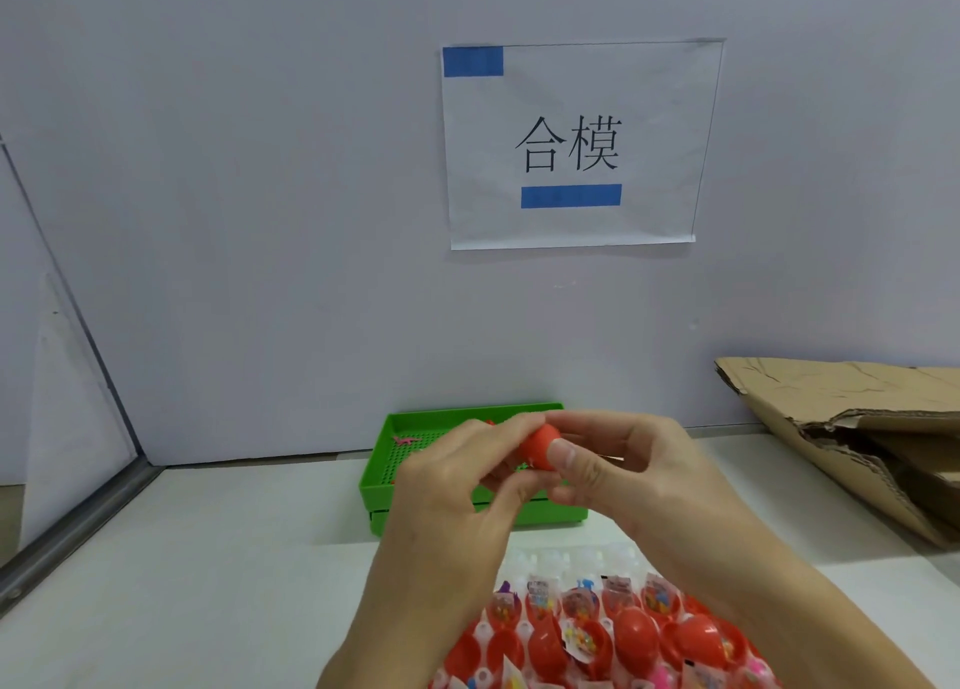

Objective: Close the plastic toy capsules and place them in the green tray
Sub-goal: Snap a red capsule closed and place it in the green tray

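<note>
Pinching one red capsule (542, 447) between both grips, left hand (457, 486) and right hand (618, 467), above green tray (384, 491).

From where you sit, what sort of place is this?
Probably a small factory packing station. A printed sign is taped to the partition wall, rows of red toy capsules wait in a holder, and a green tray and torn cardboard sit nearby.

Red capsule (540, 447) smooth plastic, slight sheen; open red capsules (631, 631) below glossy plastic. Green tray (376, 488) matt plastic, perforated floor. Torn cardboard (852, 428) rough, corrugated; wall sign (576, 143) plain paper.
</note>
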The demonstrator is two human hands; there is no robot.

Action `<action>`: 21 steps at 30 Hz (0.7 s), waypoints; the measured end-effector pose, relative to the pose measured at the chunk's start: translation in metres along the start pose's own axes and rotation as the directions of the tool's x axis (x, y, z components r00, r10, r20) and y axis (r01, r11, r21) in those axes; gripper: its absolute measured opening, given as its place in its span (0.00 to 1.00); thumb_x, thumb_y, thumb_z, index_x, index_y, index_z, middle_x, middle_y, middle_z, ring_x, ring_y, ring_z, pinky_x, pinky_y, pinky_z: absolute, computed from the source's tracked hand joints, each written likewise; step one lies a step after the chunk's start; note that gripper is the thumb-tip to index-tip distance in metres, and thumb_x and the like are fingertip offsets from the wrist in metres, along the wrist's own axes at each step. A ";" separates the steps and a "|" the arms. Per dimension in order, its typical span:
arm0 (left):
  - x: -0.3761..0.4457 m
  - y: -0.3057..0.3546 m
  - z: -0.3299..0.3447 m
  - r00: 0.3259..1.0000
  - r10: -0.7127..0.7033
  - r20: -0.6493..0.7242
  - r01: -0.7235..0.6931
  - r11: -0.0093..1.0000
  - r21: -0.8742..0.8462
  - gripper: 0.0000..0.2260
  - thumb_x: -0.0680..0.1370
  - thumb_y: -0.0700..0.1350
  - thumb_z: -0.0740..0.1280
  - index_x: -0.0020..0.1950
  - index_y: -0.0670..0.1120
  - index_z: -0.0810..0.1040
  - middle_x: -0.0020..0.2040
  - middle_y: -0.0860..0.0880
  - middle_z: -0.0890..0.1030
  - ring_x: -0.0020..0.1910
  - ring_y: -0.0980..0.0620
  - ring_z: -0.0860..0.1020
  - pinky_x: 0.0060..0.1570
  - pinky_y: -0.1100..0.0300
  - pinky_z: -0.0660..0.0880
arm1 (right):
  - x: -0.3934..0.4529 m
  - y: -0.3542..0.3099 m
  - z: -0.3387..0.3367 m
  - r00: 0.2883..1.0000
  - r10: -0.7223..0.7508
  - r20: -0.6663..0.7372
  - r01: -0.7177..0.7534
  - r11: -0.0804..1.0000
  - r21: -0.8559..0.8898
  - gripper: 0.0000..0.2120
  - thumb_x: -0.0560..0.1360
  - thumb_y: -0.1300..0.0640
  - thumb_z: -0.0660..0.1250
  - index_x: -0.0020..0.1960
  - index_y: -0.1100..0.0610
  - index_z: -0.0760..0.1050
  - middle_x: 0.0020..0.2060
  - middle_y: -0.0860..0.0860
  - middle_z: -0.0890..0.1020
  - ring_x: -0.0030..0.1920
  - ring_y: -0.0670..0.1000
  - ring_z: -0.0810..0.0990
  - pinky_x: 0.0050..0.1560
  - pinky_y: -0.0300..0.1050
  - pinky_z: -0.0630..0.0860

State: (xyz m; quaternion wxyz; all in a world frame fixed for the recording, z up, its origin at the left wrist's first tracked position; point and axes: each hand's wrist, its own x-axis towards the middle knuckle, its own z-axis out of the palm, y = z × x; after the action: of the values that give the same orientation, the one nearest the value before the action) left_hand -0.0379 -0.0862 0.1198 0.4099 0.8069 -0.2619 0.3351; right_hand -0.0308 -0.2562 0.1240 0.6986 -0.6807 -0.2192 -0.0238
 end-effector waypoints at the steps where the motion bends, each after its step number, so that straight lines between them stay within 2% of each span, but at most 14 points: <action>1: 0.000 0.000 0.000 1.000 0.006 0.005 -0.006 1.000 0.001 0.15 0.74 0.48 0.70 0.61 0.54 0.82 0.45 0.58 0.82 0.46 0.58 0.80 0.45 0.63 0.78 | 0.000 0.001 0.000 1.000 -0.002 0.004 0.002 1.000 -0.007 0.12 0.69 0.48 0.73 0.53 0.44 0.84 0.48 0.48 0.87 0.49 0.47 0.86 0.47 0.32 0.79; 5: 0.000 0.002 0.000 0.999 -0.016 0.028 0.016 1.000 -0.021 0.14 0.75 0.49 0.72 0.61 0.55 0.82 0.46 0.57 0.81 0.48 0.57 0.80 0.47 0.62 0.78 | 0.000 0.002 0.000 1.000 0.011 0.025 -0.010 0.999 -0.033 0.12 0.72 0.51 0.71 0.54 0.51 0.85 0.48 0.50 0.87 0.50 0.47 0.86 0.50 0.33 0.79; 7: -0.001 0.004 0.000 0.986 -0.139 0.096 0.153 0.976 -0.156 0.23 0.69 0.58 0.75 0.63 0.60 0.78 0.53 0.61 0.78 0.55 0.58 0.80 0.52 0.66 0.78 | 0.000 0.005 -0.002 1.000 0.017 -0.001 -0.017 0.999 -0.040 0.14 0.72 0.51 0.71 0.56 0.53 0.84 0.48 0.49 0.88 0.52 0.48 0.86 0.53 0.36 0.79; 9: -0.002 0.006 0.002 0.917 -0.308 0.253 0.389 0.833 -0.393 0.37 0.61 0.64 0.77 0.68 0.60 0.73 0.59 0.66 0.77 0.60 0.63 0.78 0.52 0.70 0.76 | 0.001 0.006 -0.001 0.999 0.002 -0.032 -0.005 0.995 -0.096 0.11 0.73 0.52 0.72 0.55 0.50 0.84 0.47 0.47 0.88 0.52 0.47 0.86 0.55 0.39 0.80; 10: -0.002 0.007 0.004 0.886 -0.348 0.305 0.459 0.750 -0.476 0.40 0.60 0.63 0.77 0.70 0.57 0.72 0.59 0.66 0.79 0.60 0.65 0.78 0.50 0.72 0.76 | 0.000 0.005 0.001 1.000 -0.021 -0.023 0.018 0.992 -0.125 0.08 0.76 0.56 0.71 0.53 0.48 0.84 0.47 0.46 0.87 0.52 0.46 0.85 0.55 0.39 0.80; 11: -0.002 0.007 0.006 0.877 -0.366 0.311 0.479 0.712 -0.513 0.40 0.60 0.61 0.77 0.70 0.54 0.73 0.58 0.66 0.81 0.58 0.66 0.79 0.49 0.73 0.76 | -0.001 0.005 0.003 0.999 -0.054 -0.005 0.052 0.984 -0.169 0.10 0.78 0.60 0.69 0.52 0.47 0.84 0.47 0.45 0.87 0.52 0.45 0.85 0.55 0.38 0.79; 14: -0.001 0.010 0.012 0.899 -0.369 0.236 0.437 0.726 -0.531 0.32 0.63 0.57 0.74 0.66 0.49 0.78 0.54 0.61 0.84 0.56 0.63 0.81 0.53 0.70 0.76 | -0.002 0.005 0.010 0.993 -0.115 -0.016 0.107 0.960 -0.259 0.16 0.79 0.68 0.64 0.53 0.49 0.84 0.47 0.46 0.87 0.52 0.47 0.85 0.55 0.42 0.81; 18: -0.003 0.015 0.016 0.932 -0.313 0.182 0.362 0.774 -0.520 0.16 0.68 0.51 0.72 0.55 0.55 0.81 0.48 0.60 0.85 0.51 0.62 0.83 0.49 0.72 0.76 | -0.002 0.007 0.011 0.988 -0.152 -0.038 0.131 0.934 -0.333 0.16 0.79 0.70 0.62 0.53 0.54 0.84 0.45 0.49 0.87 0.49 0.50 0.86 0.54 0.52 0.82; 21: -0.003 0.018 0.015 0.943 -0.284 0.174 0.333 0.782 -0.527 0.09 0.70 0.50 0.72 0.49 0.58 0.81 0.46 0.61 0.86 0.48 0.62 0.84 0.46 0.73 0.77 | -0.002 0.005 0.010 0.991 -0.133 -0.015 0.122 0.941 -0.314 0.15 0.79 0.70 0.63 0.53 0.55 0.84 0.45 0.48 0.87 0.50 0.48 0.86 0.54 0.47 0.82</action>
State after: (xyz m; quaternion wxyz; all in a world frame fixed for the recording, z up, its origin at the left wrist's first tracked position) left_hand -0.0470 -0.1079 0.1196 0.6617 0.7004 -0.2284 0.1394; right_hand -0.0335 -0.2468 0.1179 0.5828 -0.7666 -0.2436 -0.1157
